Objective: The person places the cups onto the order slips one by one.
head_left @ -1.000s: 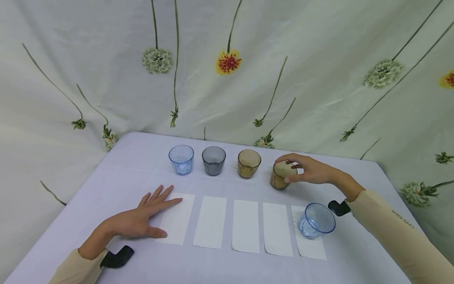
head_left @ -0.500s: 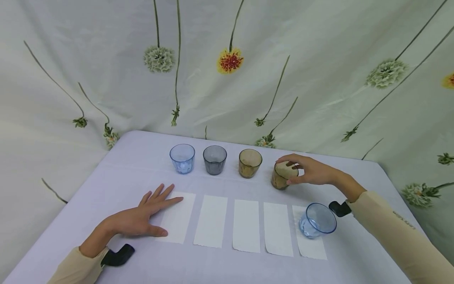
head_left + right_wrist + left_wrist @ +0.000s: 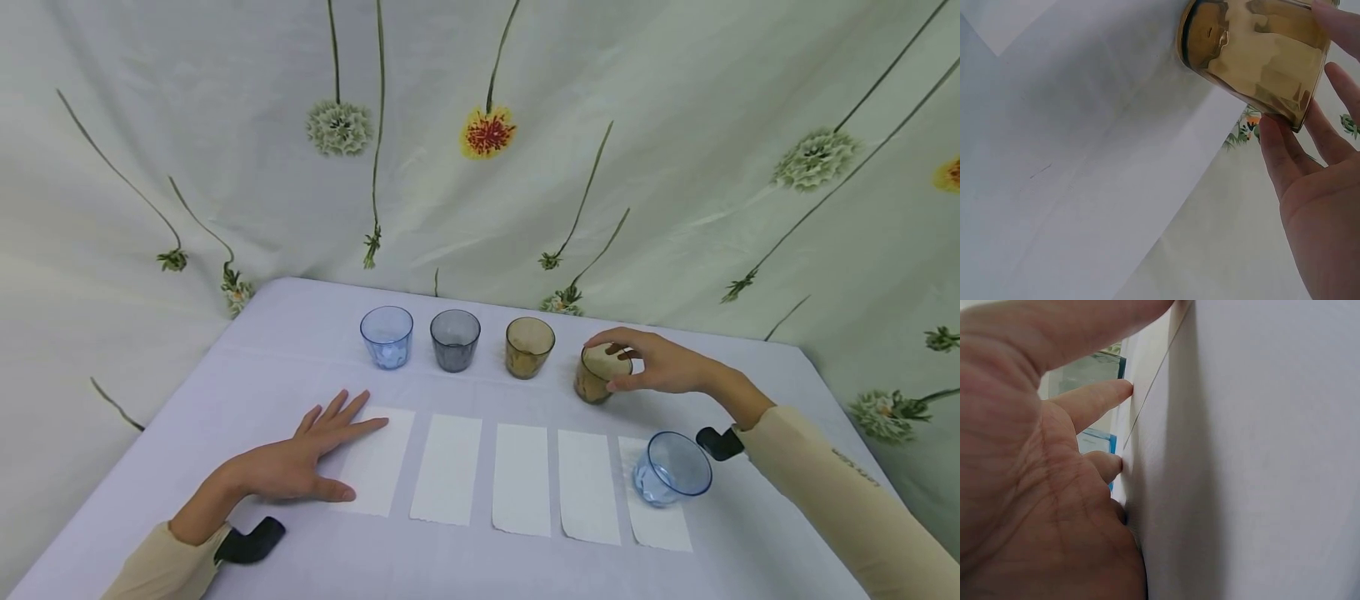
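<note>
My right hand (image 3: 663, 362) grips an amber glass (image 3: 591, 385) by its rim, thumb on the near side and fingers on the far side. In the right wrist view the same amber tumbler (image 3: 1272, 59) shows its base close to the white cloth; whether it touches, I cannot tell. My left hand (image 3: 292, 465) rests with fingers spread on the cloth, its fingertips over the leftmost white paper (image 3: 382, 467). Back from it stand a blue glass (image 3: 387, 340), a grey glass (image 3: 455, 343) and another amber glass (image 3: 528, 350), all upright.
Several white paper strips lie in a row, among them a middle one (image 3: 521, 479). On the rightmost paper (image 3: 660, 529) stands a second blue glass (image 3: 671, 467), close to the right wrist's black camera (image 3: 720, 443). A flowered curtain (image 3: 675, 167) hangs behind the table.
The view shifts slightly as the head moves. Both hands and all the glasses otherwise keep their places, the right hand still at the amber glass.
</note>
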Available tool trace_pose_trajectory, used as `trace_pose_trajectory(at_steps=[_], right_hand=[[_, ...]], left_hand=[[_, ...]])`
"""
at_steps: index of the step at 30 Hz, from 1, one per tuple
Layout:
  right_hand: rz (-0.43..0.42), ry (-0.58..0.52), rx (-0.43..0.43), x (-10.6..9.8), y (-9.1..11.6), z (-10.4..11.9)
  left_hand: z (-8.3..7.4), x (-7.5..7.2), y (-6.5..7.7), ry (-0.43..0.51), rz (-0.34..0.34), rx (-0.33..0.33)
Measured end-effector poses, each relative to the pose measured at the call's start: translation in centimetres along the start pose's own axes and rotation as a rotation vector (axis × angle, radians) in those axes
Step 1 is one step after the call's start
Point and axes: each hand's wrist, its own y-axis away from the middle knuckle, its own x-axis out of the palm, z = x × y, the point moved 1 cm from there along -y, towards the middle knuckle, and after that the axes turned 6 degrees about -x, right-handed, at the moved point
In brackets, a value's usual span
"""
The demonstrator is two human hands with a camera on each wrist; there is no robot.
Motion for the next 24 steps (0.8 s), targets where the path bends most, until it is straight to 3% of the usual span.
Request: trace_pose_trajectory(at_steps=[8, 24], right_hand=[[-0.012, 0.045, 0.003, -0.3, 0.4, 0.3], [-0.011, 0.014, 0.038, -0.5, 1.3, 0.7]], left_hand=[[0.0, 0.0, 0.0, -0.002, -0.001, 0.002], [-0.2, 0.0, 0.1, 0.004, 0.000, -0.004]])
